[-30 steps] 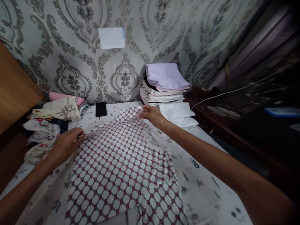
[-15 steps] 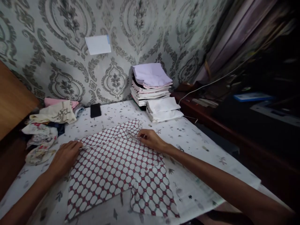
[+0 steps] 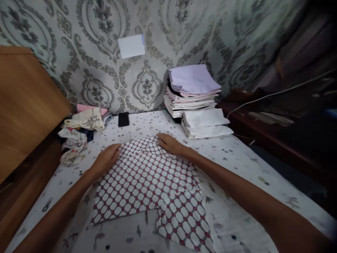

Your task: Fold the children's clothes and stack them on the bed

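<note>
A white cloth with a red and grey lattice pattern (image 3: 142,179) lies spread on the printed white sheet (image 3: 126,235), with a few wrinkles near its far edge. My left hand (image 3: 106,160) rests on its far left corner, fingers stretched forward and lying flat. At the far right corner is my right hand (image 3: 168,143), its fingers curled down onto the fabric edge; whether they pinch any cloth is hard to see.
A tall stack of folded clothes with a lilac top piece (image 3: 193,79) stands by the wall, white folded cloths (image 3: 205,121) before it. A black phone (image 3: 123,119) and a loose clothes pile (image 3: 88,119) lie at the back left. Brown wood (image 3: 28,105) borders the left.
The view has turned left. My right hand has moved from the fold inside the cloth to its far edge, and my left hand has slid forward along the left side.
</note>
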A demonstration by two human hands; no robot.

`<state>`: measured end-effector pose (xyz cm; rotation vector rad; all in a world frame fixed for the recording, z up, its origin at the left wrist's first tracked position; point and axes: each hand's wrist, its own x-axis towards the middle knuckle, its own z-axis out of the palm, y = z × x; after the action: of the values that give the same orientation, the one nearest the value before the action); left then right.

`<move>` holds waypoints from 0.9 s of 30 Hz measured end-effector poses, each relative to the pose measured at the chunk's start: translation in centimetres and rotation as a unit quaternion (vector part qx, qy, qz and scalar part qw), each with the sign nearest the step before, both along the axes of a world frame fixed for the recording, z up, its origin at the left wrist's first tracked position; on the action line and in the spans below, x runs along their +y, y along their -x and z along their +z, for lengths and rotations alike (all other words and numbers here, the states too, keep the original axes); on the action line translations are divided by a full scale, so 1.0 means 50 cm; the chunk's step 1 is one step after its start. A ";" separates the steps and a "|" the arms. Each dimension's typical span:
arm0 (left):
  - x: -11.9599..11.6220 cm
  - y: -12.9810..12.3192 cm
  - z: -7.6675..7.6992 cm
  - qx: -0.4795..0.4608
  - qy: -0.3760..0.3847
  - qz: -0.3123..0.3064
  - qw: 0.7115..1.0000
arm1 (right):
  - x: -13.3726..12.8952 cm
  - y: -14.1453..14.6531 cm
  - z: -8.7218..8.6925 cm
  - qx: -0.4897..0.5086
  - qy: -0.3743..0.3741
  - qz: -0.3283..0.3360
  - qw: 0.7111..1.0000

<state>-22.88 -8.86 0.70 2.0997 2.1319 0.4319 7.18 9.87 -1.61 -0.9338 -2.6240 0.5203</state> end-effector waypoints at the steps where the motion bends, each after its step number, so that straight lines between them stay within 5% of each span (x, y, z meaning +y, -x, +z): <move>1: 0.004 -0.006 -0.016 0.012 0.013 0.006 1.000 | 0.004 -0.007 -0.018 -0.002 -0.002 0.012 1.000; 6: -0.019 0.012 -0.062 0.090 0.073 0.078 0.990 | 0.028 -0.055 -0.074 0.010 -0.030 0.018 0.999; 11: -0.052 0.031 -0.041 0.091 0.113 0.129 0.981 | 0.023 -0.060 -0.077 0.012 -0.060 0.019 0.998; 14: -0.028 -0.015 -0.019 0.086 0.099 0.086 0.988 | 0.021 -0.057 -0.077 0.017 -0.074 0.027 0.997; 20: 0.080 -0.182 0.014 -0.100 0.056 -0.082 0.990 | 0.026 -0.064 -0.079 -0.011 -0.061 0.034 0.998; 27: 0.070 -0.208 0.037 -0.352 0.001 -0.028 0.936 | 0.022 -0.066 -0.065 0.000 0.007 0.027 1.000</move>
<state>-12.47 -5.36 2.57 1.6338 1.6362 0.9928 10.46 10.95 -4.83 -0.8701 -2.6550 0.5519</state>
